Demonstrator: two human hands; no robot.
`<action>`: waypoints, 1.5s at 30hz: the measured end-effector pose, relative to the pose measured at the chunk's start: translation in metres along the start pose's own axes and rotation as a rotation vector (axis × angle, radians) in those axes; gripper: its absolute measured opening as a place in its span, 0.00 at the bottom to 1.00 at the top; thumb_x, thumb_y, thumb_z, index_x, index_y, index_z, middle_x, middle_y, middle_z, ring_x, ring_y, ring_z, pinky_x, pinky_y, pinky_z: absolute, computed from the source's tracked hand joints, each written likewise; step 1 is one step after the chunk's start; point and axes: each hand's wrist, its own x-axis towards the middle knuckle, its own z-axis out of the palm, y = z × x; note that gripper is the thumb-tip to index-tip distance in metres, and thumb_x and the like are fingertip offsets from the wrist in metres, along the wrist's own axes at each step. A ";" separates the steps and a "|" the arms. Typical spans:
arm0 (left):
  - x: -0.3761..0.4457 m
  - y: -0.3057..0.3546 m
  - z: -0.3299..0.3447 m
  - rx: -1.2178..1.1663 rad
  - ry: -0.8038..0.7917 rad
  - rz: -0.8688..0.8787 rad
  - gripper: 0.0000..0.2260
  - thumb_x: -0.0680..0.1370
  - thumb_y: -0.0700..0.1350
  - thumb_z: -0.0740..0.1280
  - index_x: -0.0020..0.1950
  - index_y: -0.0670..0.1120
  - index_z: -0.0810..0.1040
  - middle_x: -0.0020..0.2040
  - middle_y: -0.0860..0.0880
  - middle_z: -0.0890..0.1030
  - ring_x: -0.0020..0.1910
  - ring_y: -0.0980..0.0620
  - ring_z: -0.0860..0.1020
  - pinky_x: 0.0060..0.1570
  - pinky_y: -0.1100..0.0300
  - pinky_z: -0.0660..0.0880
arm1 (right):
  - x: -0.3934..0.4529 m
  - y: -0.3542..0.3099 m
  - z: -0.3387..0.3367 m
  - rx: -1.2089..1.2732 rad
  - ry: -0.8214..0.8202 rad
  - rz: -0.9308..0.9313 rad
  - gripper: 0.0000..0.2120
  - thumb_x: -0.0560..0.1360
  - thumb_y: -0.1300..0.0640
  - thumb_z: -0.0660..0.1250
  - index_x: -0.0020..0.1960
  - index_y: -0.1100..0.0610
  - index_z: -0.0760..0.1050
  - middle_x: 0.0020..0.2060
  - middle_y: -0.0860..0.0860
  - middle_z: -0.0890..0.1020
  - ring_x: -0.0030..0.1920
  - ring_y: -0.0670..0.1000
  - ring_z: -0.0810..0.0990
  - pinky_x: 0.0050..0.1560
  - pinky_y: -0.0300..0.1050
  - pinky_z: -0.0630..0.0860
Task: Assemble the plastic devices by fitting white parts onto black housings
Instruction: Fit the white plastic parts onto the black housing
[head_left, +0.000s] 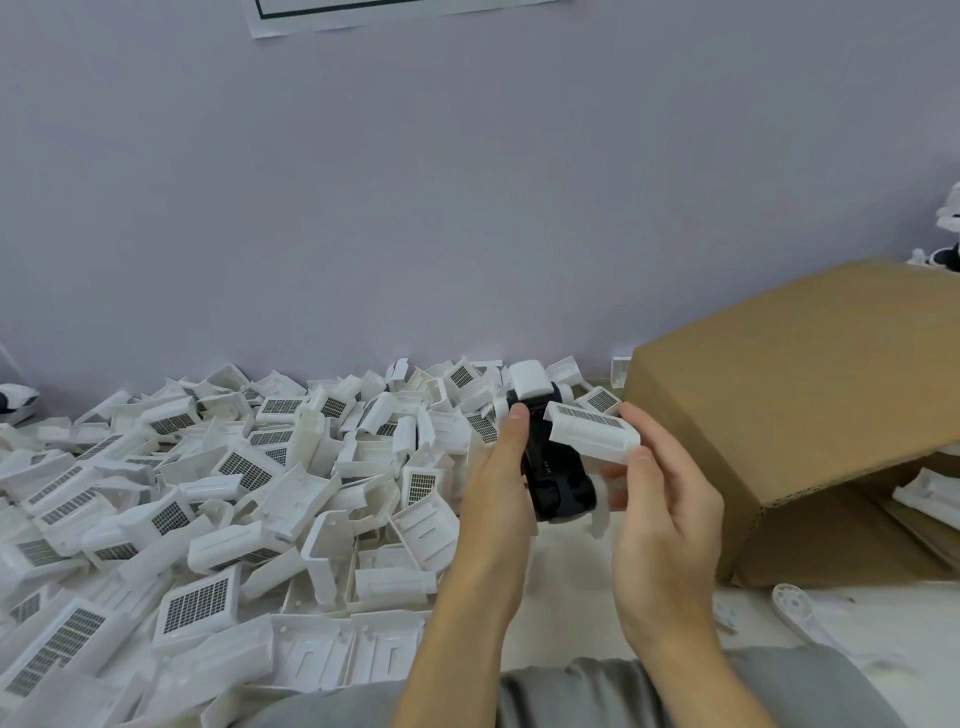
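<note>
A heap of loose white plastic shells with grey gridded panels (218, 493) fills the lower left and centre of the frame, up to the pale wall.

Right of the heap, at centre frame, the left hand (498, 483) grips the black plastic housing (558, 483). Its thumb lies along the housing's left edge; the remaining fingers curl behind and are mostly hidden. The housing's long axis runs from lower right to upper left of the frame, tilted away from the person. A white plastic cap (530, 384) already sits on its far end.

Immediately right, the right hand (660, 499) pinches the white rectangular plastic part with a dark gridded strip (595, 431); the thumb presses its near right corner, and the fingers support it from below. The part lies above and to the upper left of this hand. Its long axis crosses the housing's axis at an angle. Its left end touches or just overlaps the housing's upper right side; seating cannot be confirmed.

Judgement: the coming move requires the part to be aligned with the housing, then pressed leftward. The right hand is nearer.

An open brown cardboard box (789, 415) occupies the right of the frame.
</note>
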 end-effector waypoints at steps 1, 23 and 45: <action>-0.001 0.001 0.000 0.010 -0.038 0.000 0.19 0.82 0.62 0.58 0.49 0.58 0.87 0.49 0.52 0.87 0.51 0.54 0.85 0.64 0.43 0.76 | 0.000 0.000 0.000 0.004 -0.001 -0.009 0.22 0.77 0.53 0.57 0.66 0.55 0.78 0.58 0.49 0.83 0.59 0.49 0.81 0.60 0.52 0.79; -0.002 -0.001 0.003 0.074 -0.036 0.079 0.10 0.80 0.51 0.68 0.57 0.48 0.83 0.49 0.54 0.87 0.50 0.57 0.85 0.49 0.62 0.79 | 0.005 0.009 -0.001 -0.249 0.163 -0.034 0.04 0.77 0.55 0.70 0.44 0.49 0.78 0.33 0.43 0.84 0.36 0.41 0.84 0.38 0.34 0.78; -0.007 -0.006 0.006 0.332 -0.229 0.228 0.11 0.73 0.51 0.71 0.54 0.54 0.82 0.46 0.50 0.85 0.46 0.49 0.83 0.48 0.50 0.83 | 0.017 0.019 -0.008 0.058 0.218 0.309 0.07 0.75 0.50 0.73 0.51 0.49 0.79 0.38 0.41 0.86 0.38 0.37 0.84 0.37 0.32 0.76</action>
